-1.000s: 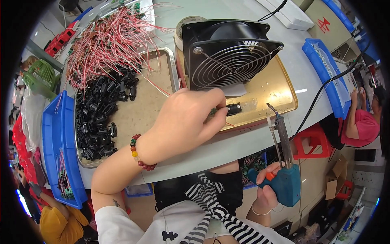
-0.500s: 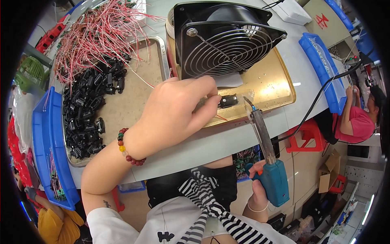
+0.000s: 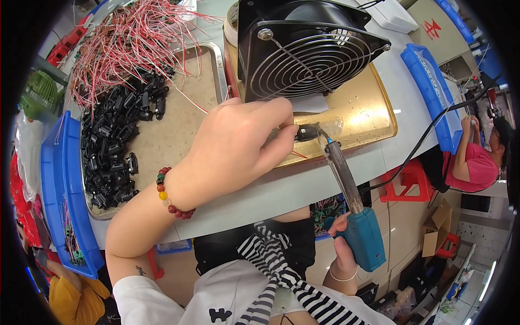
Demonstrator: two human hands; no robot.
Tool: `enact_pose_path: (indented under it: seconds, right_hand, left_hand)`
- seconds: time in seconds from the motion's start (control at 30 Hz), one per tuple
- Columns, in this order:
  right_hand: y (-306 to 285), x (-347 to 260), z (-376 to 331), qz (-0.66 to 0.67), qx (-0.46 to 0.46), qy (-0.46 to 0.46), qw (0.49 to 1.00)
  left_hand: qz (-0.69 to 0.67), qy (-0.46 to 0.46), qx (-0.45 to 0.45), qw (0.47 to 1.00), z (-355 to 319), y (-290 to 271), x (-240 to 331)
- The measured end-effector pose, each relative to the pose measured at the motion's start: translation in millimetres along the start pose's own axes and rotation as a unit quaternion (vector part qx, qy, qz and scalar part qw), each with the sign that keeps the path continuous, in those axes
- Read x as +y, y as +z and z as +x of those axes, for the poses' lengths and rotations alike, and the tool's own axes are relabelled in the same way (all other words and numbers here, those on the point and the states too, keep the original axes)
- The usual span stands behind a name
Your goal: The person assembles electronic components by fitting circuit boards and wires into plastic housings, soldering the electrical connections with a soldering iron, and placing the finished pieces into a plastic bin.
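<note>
A small black plastic part [image 3: 307, 132] is pinched between the thumb and fingers of my left hand [image 3: 238, 138], just above the gold tray [image 3: 382, 95]. A short red wire [image 3: 299, 155] shows below those fingers; the part's near end is hidden by them. My right hand [image 3: 343, 254] grips the teal handle of a soldering gun [image 3: 365, 238]. Its bent tip reaches the far end of the black part and appears to touch it. Close behind stands a black fan [image 3: 319, 62] with a round wire guard.
A metal tray [image 3: 219, 65] on the left holds a heap of black plastic parts [image 3: 114, 146] and a tangle of red and white wires [image 3: 135, 49]. Blue bins [image 3: 54, 179] flank the table. A black cable [image 3: 428, 127] crosses the right side, where another person [image 3: 471, 162] sits.
The soldering gun's tip has moved left, from beside the black part onto its end. My left hand keeps its pinch, nearly in place. The view has shifted slightly.
</note>
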State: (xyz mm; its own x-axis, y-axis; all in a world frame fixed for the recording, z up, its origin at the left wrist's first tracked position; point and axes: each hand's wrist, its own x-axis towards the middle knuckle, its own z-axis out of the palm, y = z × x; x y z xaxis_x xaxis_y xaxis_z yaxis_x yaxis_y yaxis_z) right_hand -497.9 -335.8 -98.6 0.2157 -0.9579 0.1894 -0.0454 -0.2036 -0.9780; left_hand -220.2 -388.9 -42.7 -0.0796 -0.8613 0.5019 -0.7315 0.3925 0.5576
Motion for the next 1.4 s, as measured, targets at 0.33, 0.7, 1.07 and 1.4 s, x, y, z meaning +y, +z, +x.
enact_pose_path:
  seconds: [0.33,0.7,1.07,1.4]
  right_hand:
    - [10,-5,-1,0.040,0.028,0.048,0.998]
    - [6,-5,-3,0.024,0.016,0.055,0.998]
    - [9,-9,-5,0.073,0.026,0.065,0.995]
    - [7,-6,-2,0.086,-0.018,0.006,0.996]
  left_hand:
    - [0.003,0.004,0.000,1.000,-1,1,-2]
    - [-0.013,-0.002,-0.007,1.000,-1,0,-2]
    - [-0.015,-0.006,-0.009,1.000,-1,0,-3]
    - [-0.026,-0.007,-0.014,1.000,0,-1,-3]
